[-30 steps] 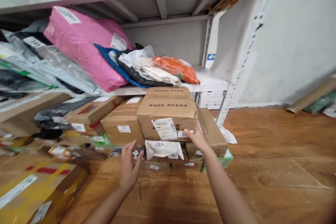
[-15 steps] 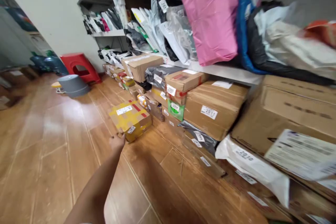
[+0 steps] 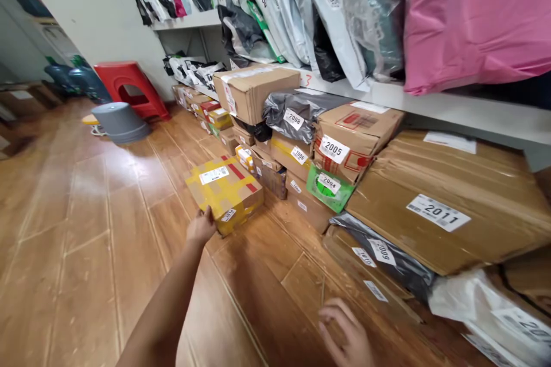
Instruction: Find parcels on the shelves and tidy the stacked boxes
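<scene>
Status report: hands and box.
Left grip at near corner of yellow-taped cardboard box. Right grip open above brown wooden floor. Box on floor, brown cardboard parcels stacked along right.

The right hand is cut by the bottom edge; the label on the white plastic bag is blurred.

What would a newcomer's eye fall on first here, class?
Probably the large pink package on the shelf at upper right. Then the yellow-taped box on the wooden floor, left of centre, with the left hand at its near edge. Farther back at left, a red stool stands out.
</scene>
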Available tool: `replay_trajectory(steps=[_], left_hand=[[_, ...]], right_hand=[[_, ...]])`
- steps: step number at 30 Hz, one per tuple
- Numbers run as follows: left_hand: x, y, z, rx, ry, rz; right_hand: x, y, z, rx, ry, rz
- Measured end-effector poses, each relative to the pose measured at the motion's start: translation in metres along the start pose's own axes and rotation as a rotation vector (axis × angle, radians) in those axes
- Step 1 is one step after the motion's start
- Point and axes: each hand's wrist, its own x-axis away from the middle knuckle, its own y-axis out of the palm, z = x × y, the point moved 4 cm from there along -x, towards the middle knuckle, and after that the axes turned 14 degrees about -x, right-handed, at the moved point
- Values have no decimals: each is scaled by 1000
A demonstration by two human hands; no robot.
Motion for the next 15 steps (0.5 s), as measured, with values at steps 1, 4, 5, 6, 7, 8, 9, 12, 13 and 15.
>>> replay_trajectory(steps=[1, 4, 5, 6, 7, 8, 9, 12, 13, 15], left_hand=[[-2, 1, 0, 0, 43, 17], [-8, 8, 0, 5, 145, 73], [-10, 11, -3, 9, 163, 87], [-12, 14, -10, 16, 173, 98], [-14, 16, -21, 25, 179, 106], [-16, 18, -36, 30, 185, 109], [-17, 19, -55, 47, 201, 104], [-22, 22, -122, 248, 261, 52], [-25, 24, -144, 374, 231, 36], [-30, 31, -177, 621, 28, 21]], right_hand=[[-13, 14, 11, -32, 40, -13], [-66, 53, 41, -62, 108, -85], [-88, 64, 49, -58, 116, -121], [-112, 74, 56, -52, 120, -150], [-136, 82, 62, -46, 126, -173], [-160, 89, 66, -45, 141, -190], [-183, 95, 70, -64, 176, -198], [-236, 120, 78, -197, 351, -192], [-247, 134, 79, -243, 414, -186], [-260, 168, 76, -317, 521, -187]])
